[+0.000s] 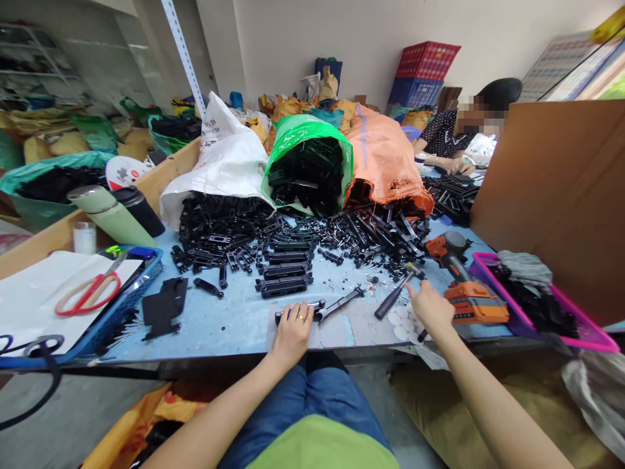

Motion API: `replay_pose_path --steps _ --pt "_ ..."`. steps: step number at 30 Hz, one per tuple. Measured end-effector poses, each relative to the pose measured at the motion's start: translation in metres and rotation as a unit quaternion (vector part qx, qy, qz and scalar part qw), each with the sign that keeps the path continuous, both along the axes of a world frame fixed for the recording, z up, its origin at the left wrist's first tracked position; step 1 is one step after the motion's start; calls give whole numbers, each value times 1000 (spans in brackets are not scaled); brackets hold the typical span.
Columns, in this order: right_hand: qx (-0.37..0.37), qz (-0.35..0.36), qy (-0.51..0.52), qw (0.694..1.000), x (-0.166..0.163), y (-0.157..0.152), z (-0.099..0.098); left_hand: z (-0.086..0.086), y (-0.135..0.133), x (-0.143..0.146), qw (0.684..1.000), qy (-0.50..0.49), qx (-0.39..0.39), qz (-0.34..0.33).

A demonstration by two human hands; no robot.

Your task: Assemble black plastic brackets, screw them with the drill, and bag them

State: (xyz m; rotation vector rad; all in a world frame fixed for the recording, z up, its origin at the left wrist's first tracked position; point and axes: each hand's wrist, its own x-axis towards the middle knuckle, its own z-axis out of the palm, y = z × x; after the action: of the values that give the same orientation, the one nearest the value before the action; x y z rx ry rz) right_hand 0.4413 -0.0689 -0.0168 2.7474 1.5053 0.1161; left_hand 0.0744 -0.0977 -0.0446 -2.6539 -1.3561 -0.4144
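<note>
My left grip (293,333) lies flat, released, on a black plastic bar (299,310) at lower centre of the pale blue surface (229,319). My right grip (430,309), released too, points at the hammer (394,294) beside an orange drill (466,296). Sacks (307,133) of black parts fill the middle, with red crates (426,60) at upper right.

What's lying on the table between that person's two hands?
In the head view, a slim black plastic bar and a black-handled hammer lie on the table between the left hand and the right hand.
</note>
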Motion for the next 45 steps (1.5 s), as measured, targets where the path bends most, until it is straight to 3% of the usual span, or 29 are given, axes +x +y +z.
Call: replay_pose_path --steps 3,7,14,22,25,28,31,35,37,40,42,45 --pt "-33 -6 73 997 -18 8 -7 -2 0 0 1000 -3 3 -2" --pt "-4 -55 127 990 -19 18 -16 -3 -1 -2 1000 -14 2 -2" --pt "-13 -132 119 984 22 4 -17 -3 -3 -1 1000 -22 12 4" --pt "29 -141 93 985 12 -4 -13 -8 -4 -1 1000 -16 19 11" --pt "85 -73 115 987 1 -14 -5 -9 -4 -2 1000 -19 15 8" --pt "160 92 229 956 -27 -32 13 -9 -4 -2 1000 -23 11 6" --pt "120 222 327 911 -72 -51 43 -8 -4 -1 1000 -21 11 12" --pt "139 286 304 898 -127 -70 74 -6 -4 -1 1000 -11 12 17" --pt "130 312 282 898 -143 -78 73 -6 -5 -1 1000 -7 13 16" --pt "42 353 257 899 -144 -83 56 -6 -6 -1 1000 -7 15 16" --pt "35 333 222 916 -125 -80 44 -3 -5 -2 1000 -10 15 11" --pt "73 239 121 961 -67 -67 31 4 0 -3 1000 -14 16 2"
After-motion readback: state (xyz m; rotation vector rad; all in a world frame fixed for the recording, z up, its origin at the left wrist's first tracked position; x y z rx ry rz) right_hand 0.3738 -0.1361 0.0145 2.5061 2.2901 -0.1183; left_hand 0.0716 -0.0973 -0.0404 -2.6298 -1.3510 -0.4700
